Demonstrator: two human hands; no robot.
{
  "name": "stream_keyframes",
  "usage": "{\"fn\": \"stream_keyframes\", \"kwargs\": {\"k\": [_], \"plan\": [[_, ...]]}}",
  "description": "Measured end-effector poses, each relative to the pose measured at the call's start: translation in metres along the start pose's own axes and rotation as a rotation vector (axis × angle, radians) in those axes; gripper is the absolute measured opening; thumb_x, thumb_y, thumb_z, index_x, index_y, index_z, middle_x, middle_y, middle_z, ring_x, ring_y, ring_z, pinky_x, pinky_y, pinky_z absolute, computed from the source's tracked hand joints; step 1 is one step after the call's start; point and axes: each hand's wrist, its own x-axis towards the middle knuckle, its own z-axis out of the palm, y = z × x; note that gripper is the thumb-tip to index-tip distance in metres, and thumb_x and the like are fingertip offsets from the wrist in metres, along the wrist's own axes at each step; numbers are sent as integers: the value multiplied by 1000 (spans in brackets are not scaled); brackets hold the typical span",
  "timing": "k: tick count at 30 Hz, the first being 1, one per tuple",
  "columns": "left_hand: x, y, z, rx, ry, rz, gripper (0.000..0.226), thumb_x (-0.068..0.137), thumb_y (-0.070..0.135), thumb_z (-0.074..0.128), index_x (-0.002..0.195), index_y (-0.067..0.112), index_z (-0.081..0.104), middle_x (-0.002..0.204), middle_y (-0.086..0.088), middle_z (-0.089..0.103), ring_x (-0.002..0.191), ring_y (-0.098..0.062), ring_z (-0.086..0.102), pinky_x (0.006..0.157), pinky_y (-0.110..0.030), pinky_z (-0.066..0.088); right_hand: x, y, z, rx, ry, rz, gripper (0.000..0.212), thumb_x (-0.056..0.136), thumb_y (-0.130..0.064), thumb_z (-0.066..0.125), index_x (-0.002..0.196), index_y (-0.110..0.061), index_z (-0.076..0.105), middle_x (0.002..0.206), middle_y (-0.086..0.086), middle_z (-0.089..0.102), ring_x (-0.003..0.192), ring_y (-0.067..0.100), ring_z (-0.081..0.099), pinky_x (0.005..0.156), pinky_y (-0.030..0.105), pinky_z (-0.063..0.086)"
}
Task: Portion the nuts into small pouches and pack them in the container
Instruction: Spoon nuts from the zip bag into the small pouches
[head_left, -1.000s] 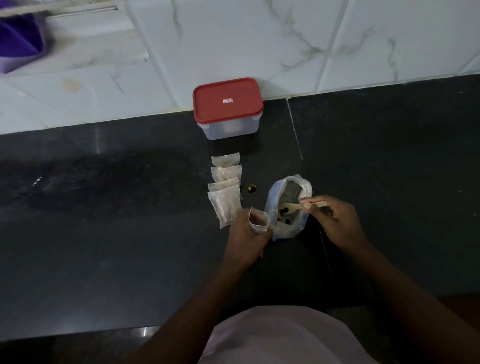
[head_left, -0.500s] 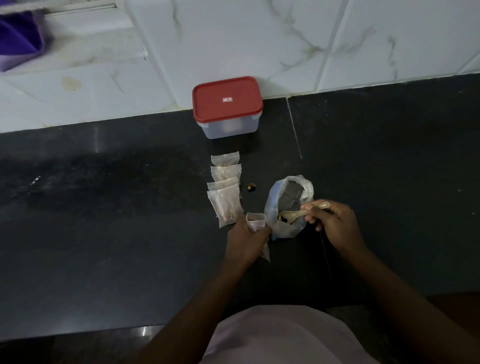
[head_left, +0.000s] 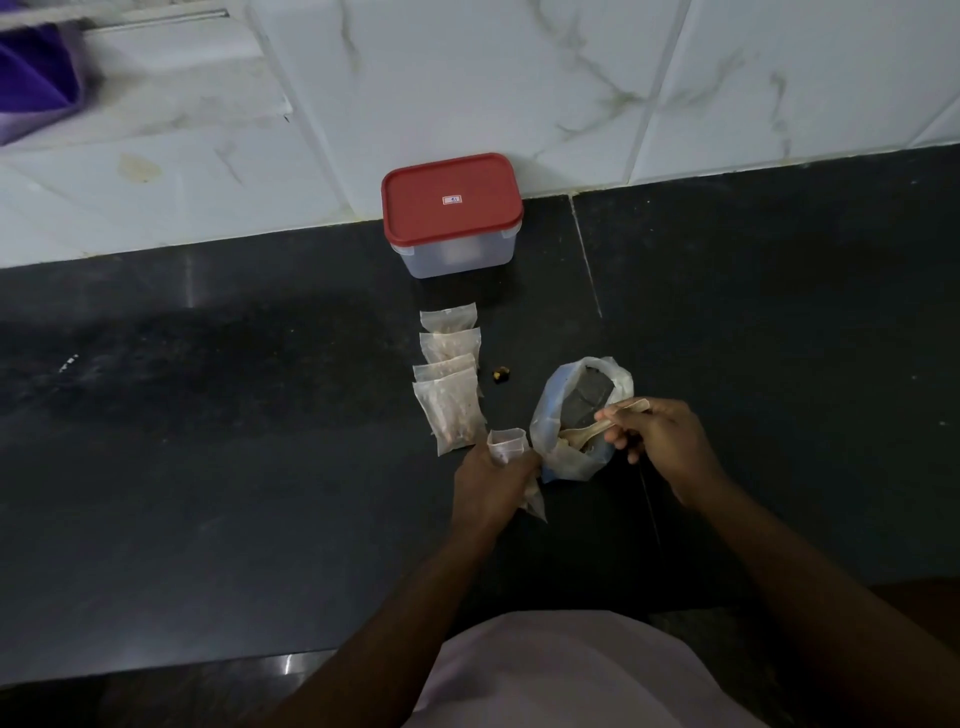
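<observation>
My left hand (head_left: 491, 480) grips a small clear pouch (head_left: 506, 445) upright, its mouth open, just left of the big plastic nut bag (head_left: 576, 415). My right hand (head_left: 660, 441) holds a pale spoon (head_left: 597, 428) whose bowl is down inside the bag's open mouth. Several filled pouches (head_left: 449, 387) lie overlapping in a row on the black counter, running from my left hand toward the container. The clear container (head_left: 452, 215) with its red lid shut stands at the back against the wall tiles.
A small dark-and-yellow bit (head_left: 501, 374), maybe a stray nut, lies between the pouch row and the bag. A purple object (head_left: 31, 83) sits at the far top left. The black counter's front edge (head_left: 156, 670) runs along the bottom, near my torso.
The spoon has dipped lower into the bag with my right hand. My left hand has lowered the open pouch a little and kept it beside the bag.
</observation>
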Motion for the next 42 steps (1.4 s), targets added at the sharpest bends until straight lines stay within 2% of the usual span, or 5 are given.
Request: {"fn": "stream_keyframes", "kwargs": {"k": [6,15,21,32,42], "plan": [[-1,-2,0,-43,23,-3,32,89,29,75,119,22,64,114,2,70,100,-9,67,79,-27,55,5,-2,7,23,-5,133,18,97,-19,64,92,-11,79,72,4,71,68,15,59,60,28,44],[-3,3,0,-28,0,25,22,91,29,74,95,37,54,102,11,66,90,-1,63,72,-22,52,14,-8,-4,259,88,280,17,96,-17,65,97,-5,76,72,4,65,68,15,60,67,28,51],[-3,5,-2,-10,-25,73,22,90,26,75,98,36,56,97,16,62,90,1,62,71,-19,49,11,-2,-1,167,31,192,19,98,-20,62,102,-7,76,79,6,69,75,17,63,71,31,52],[3,14,-11,90,2,227,28,83,19,80,106,22,64,99,6,69,89,-2,66,74,-18,50,10,-5,-16,377,145,144,20,100,-18,57,99,-8,74,73,1,65,72,13,60,71,30,50],[0,17,-10,159,-7,326,25,87,22,79,106,23,63,100,7,68,91,-4,66,76,-20,55,-2,-33,-3,441,-24,-14,21,101,-16,55,102,-5,73,72,3,65,70,13,62,68,29,51]]}}
